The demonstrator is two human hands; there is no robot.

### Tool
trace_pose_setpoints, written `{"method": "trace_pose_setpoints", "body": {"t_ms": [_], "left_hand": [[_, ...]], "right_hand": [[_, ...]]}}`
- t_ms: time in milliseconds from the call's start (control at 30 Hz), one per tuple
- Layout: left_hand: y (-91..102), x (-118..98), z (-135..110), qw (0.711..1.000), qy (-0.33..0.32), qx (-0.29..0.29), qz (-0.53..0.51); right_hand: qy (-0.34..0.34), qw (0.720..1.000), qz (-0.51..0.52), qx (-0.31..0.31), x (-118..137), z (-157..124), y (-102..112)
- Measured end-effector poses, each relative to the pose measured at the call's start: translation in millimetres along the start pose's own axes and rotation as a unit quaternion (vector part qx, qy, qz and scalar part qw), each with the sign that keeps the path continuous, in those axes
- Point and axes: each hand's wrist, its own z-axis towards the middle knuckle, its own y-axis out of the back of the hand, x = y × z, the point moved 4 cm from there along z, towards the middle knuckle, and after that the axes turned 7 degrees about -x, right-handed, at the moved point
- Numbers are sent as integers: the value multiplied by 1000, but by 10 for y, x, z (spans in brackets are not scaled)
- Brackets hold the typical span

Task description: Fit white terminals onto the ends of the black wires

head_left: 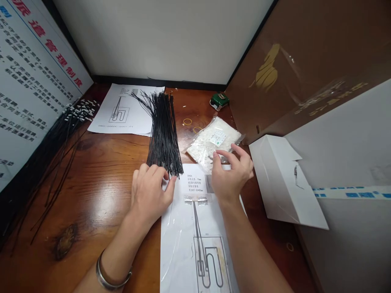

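My left hand (pixel 151 189) rests with its fingers curled at the near end of a bundle of thin black wires (pixel 163 130), fingertips touching the wire tips. Fingers bent and apart, my right hand (pixel 230 173) hovers at the edge of a clear bag of small white parts (pixel 214 140). Between both hands lies a printed drawing sheet (pixel 195 240) under clear film, with a strip of tape (pixel 196 200) across it. What either hand grips, if anything, is too small to name.
A second drawing sheet (pixel 122 108) lies at the back. More black wires with white ends (pixel 61 134) lean by the left poster. A green tape dispenser (pixel 219 101), yellow rubber bands (pixel 187 121) and a white folded box (pixel 284 183) sit on the wooden table (pixel 91 195).
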Motion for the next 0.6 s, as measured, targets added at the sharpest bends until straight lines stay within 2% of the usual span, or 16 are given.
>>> {"method": "trace_pose_setpoints", "body": {"t_ms": [100, 233, 333, 433, 600], "left_hand": [[-12, -19, -32, 998, -23, 26, 61], [-17, -86, -24, 991, -51, 46, 118], [-32, -102, -9, 988, -74, 46, 131], [-50, -68, -9, 988, -83, 31, 124], [-7, -5, -17, 998, -64, -28, 3]], "right_hand": [[47, 998, 28, -37, 142, -69, 40], [129, 986, 98, -24, 353, -210, 50], [152, 973, 171, 26, 447, -302, 41], [139, 961, 223, 81, 501, -377, 40], [71, 923, 313, 211, 580, -483, 34]]}}
